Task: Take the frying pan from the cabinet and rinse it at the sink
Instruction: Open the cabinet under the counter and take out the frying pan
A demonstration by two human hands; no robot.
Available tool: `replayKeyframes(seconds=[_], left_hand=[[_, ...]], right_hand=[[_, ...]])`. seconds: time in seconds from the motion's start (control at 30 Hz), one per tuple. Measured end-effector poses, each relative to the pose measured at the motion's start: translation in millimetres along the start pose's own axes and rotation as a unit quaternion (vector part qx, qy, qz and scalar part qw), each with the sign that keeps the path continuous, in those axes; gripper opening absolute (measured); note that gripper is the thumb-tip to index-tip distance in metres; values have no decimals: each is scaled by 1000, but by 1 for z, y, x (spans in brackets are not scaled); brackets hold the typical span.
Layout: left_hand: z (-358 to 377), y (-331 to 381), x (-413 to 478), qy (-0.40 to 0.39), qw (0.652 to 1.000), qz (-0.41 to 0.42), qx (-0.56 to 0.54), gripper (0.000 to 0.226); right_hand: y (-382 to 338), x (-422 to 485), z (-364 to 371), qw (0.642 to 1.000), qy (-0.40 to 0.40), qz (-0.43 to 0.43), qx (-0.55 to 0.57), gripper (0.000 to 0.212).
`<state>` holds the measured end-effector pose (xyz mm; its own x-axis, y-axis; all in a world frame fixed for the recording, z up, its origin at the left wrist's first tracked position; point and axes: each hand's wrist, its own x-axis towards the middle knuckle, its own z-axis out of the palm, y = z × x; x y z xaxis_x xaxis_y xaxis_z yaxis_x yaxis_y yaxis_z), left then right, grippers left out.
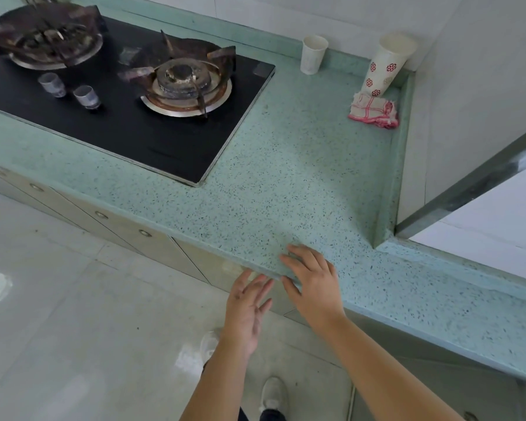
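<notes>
Fingers [298, 262] of both hands spread, empty, at surface [286, 177] edge, 6 o'clock; cabinet door [195, 256] could strike shins.

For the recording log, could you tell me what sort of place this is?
Most likely a home kitchen. A two-burner gas stove is set into a speckled green countertop, with cabinet doors below and paper cups and a folded cloth in the tiled corner.
</notes>
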<state>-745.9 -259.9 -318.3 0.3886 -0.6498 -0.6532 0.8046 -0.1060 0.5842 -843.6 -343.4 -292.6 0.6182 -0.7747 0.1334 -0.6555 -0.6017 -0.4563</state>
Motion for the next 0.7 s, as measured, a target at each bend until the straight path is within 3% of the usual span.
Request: replayKeyframes(seconds=[0.3,0.53,0.7], left_hand=[[8,-7,18,-18,993,-16,-113,42],[8,-5,17,-38,986,-18,-159,24],[7,-7,11,-9,986,-17,-167,43]], right_hand=[[0,-2,7,1000,13,10,6,36],[-1,-4,11,999,28,15,3,36],[0,-5,12,999,28,15,12,35]])
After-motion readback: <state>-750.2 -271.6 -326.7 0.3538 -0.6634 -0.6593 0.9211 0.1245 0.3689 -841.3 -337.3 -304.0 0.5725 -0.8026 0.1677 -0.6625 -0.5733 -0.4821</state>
